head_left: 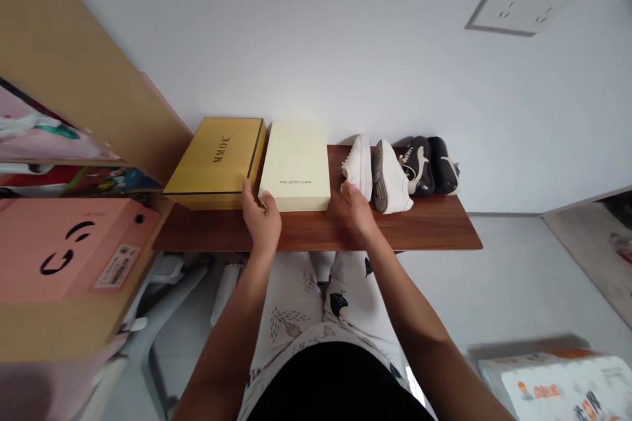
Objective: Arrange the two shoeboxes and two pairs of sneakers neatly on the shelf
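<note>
I wear a black top (340, 381), at six o'clock, and white trousers (296, 306) with dark and beige prints (339, 304); my forearms (234, 322) are bare.

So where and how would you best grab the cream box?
Probably by the left and right sides of the cream box, near its front corners, coming from the front of the shelf: it lies flat, the wall is close behind, and the yellow box leaves little room at left.

Before you, a reddish-brown wooden board (212, 230) along the wall bears, from your left, a yellow MMOK box (214, 154), a cream MEIZHIYUAN box (296, 158) just beside it, then two white shoes (395, 174) and two dark shoes (440, 168) with pale markings.
</note>
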A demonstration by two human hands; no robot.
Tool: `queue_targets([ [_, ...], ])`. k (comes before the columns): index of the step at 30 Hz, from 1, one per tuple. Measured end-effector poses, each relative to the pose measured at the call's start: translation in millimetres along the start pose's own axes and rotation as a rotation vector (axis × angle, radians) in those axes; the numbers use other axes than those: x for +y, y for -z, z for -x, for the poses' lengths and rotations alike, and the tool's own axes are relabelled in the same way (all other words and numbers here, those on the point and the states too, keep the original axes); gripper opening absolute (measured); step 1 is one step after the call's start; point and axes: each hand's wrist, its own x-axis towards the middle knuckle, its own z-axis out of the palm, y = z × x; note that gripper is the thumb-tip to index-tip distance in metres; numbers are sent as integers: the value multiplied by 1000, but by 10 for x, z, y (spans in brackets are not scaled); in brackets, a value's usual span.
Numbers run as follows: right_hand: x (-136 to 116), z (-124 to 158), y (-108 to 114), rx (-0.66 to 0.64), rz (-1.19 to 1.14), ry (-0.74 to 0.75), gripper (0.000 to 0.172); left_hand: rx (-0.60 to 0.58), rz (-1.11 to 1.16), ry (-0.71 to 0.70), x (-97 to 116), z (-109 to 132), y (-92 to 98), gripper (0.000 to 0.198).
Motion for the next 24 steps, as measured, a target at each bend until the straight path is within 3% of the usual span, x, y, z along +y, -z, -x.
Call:
queue_targets([
  [2, -88, 81, 348, 87, -9, 29, 59, -52, 16, -143, 250, 198, 5, 58],
  [4, -140, 119, 718, 223, 44, 86, 58, -217, 78, -197, 449, 375, -118, 54],
  [7, -128, 103, 1177, 477, 177, 119, 64, -515, 177, -102, 567, 548, -539, 52],
  [9, -65, 70, 1368, 532, 253, 66, 72, -634, 193, 8, 540, 595, -910, 60],
  [12, 57, 12, 1500, 417, 372, -37, 80, -660, 92, 138, 439, 584, -1431, 83],
  [15, 143, -57, 1540, 305, 442, -88, 80, -660, 5, 208, 343, 537, -1758, 90],
  [20, 95, -192, 1570, 109, 400, -78, 72, -763, -119, 203, 351, 488, -1862, 63],
  [24, -144, -273, 1583, 42, 579, 31, 68, -755, -279, 45, 578, 390, -1815, 55],
])
